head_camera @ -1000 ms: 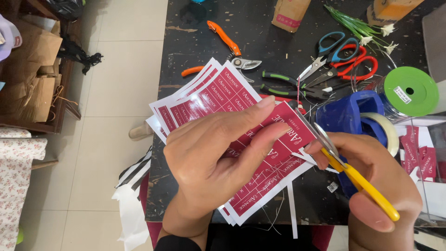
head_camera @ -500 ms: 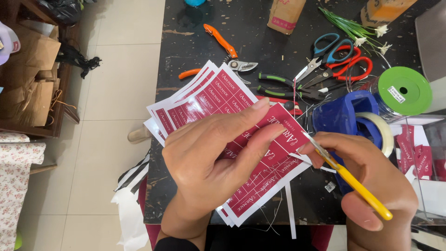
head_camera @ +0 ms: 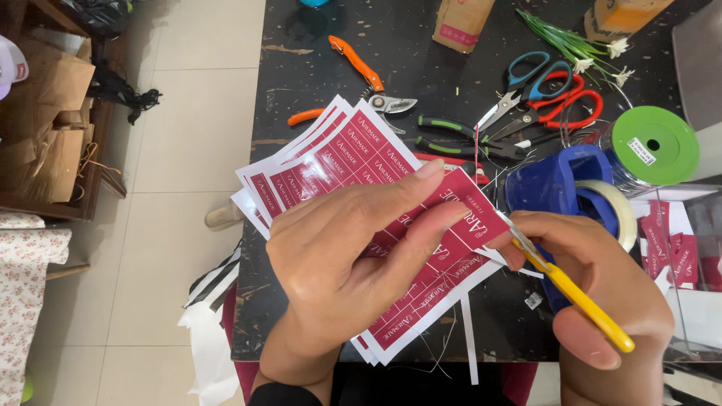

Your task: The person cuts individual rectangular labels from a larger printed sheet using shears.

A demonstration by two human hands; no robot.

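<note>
While the brown paper bags (head_camera: 53, 128) sat slumped on the shelf far off to the left, over the pale tiled floor (head_camera: 173, 150), the work itself went on at the dark table (head_camera: 301, 68). The left hand (head_camera: 353, 263) was clamped on a fanned stack of red label sheets (head_camera: 338, 162), fingers curled over the top face and the stack pinched between them, held tilted just above the table's near edge. The sheets spread out towards the upper left, white margins showing one behind the other. Behind them lay the orange-handled pruning shears (head_camera: 361, 75), and just right of those the green-and-black pliers (head_camera: 451, 135), flat on the table. At the stack's right corner the blades of the yellow-handled scissors (head_camera: 564, 286) met the red paper, right there at the edge! The right hand (head_camera: 602, 301) was closed around them, thumb through one loop, fingers wrapped about the other. A thin white paper strip (head_camera: 468, 338) lay below the sheets near the table edge. Past the hand stood a blue tape dispenser (head_camera: 556, 180), its tape roll touching it on the right. Further back rested blue-handled scissors (head_camera: 526, 75) and red-handled scissors (head_camera: 571, 105), crossing each other, then a green-lidded jar (head_camera: 654, 146) at the far right
</note>
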